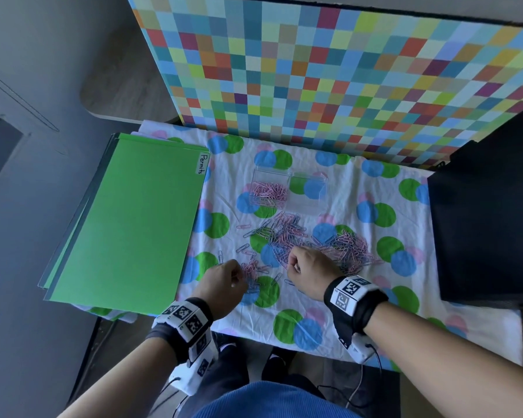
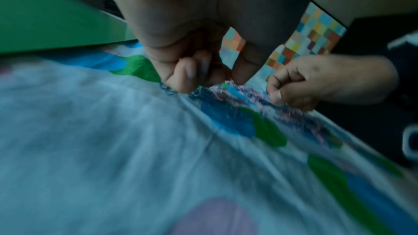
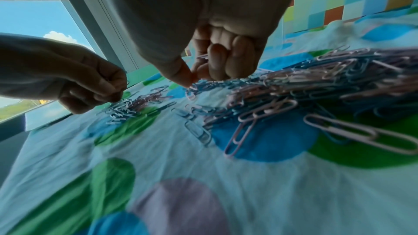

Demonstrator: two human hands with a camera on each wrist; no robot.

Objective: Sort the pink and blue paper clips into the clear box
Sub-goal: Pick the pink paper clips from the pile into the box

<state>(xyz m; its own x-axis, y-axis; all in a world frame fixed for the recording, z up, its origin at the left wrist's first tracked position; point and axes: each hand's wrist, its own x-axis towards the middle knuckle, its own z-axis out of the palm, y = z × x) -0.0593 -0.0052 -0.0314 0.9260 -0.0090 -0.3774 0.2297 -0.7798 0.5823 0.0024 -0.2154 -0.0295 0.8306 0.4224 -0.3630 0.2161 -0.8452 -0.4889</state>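
Green folder [image 1: 127, 224] lies left of the clip pile [image 1: 299, 242]. Left hand [image 1: 224, 282] pinches clips at the pile's near-left edge. Right hand [image 1: 308, 267] grips pink clips over the pile's centre. Box [image 1: 290, 191], pink clips in its left compartment, stands behind the pile.

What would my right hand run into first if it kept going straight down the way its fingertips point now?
Most likely the loose mixed paper clips on the spotted cloth. The right hand points thumb and fingers down at a pink clip; exact depth is unclear.

Left wrist view blurs the paper clips [image 2: 237, 94]; left hand [image 2: 192, 45] hides any held.
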